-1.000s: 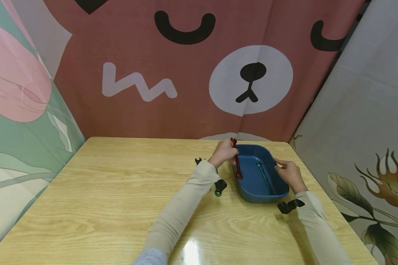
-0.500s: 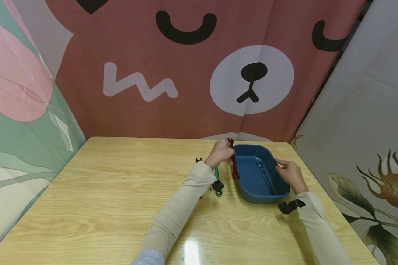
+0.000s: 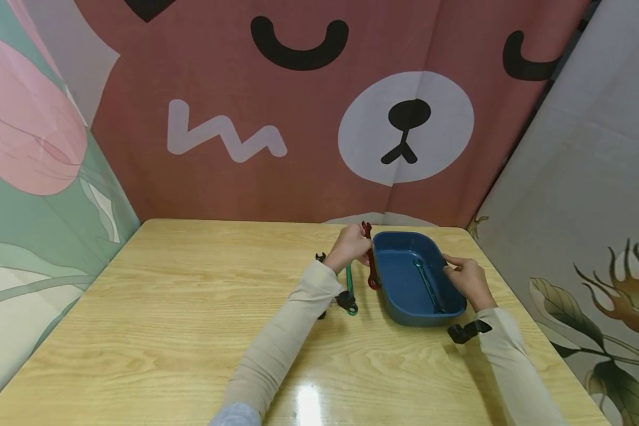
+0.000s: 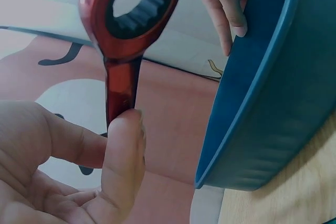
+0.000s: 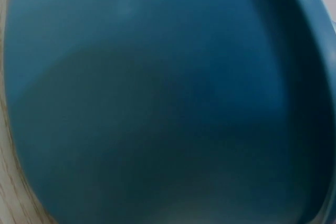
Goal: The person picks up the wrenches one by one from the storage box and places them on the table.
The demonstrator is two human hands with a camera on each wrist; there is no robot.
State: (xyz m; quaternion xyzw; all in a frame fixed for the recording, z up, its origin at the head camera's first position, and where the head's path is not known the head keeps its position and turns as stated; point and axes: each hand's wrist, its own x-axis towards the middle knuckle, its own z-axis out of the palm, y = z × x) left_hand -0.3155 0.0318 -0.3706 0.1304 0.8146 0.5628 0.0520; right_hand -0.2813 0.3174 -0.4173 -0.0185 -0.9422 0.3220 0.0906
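Observation:
My left hand pinches a red combination wrench just left of the blue basin. The left wrist view shows thumb and fingers on its shank, the toothed ring end upward in that view. At the basin's right rim, my right hand pinches the edge between thumb and fingers. Inside the basin lies a green wrench. Another green wrench is on the table, partly hidden by my left wrist. A dark wrench lies mostly under that forearm. Basin wall fills the right wrist view.
The wooden table extends left and in front of the basin. A bear-patterned curtain hangs along its back edge, and a flowered curtain borders the right side.
My left hand has moved a little left with the red wrench, from over the basin's left edge to beside it. My right hand keeps its place on the rim.

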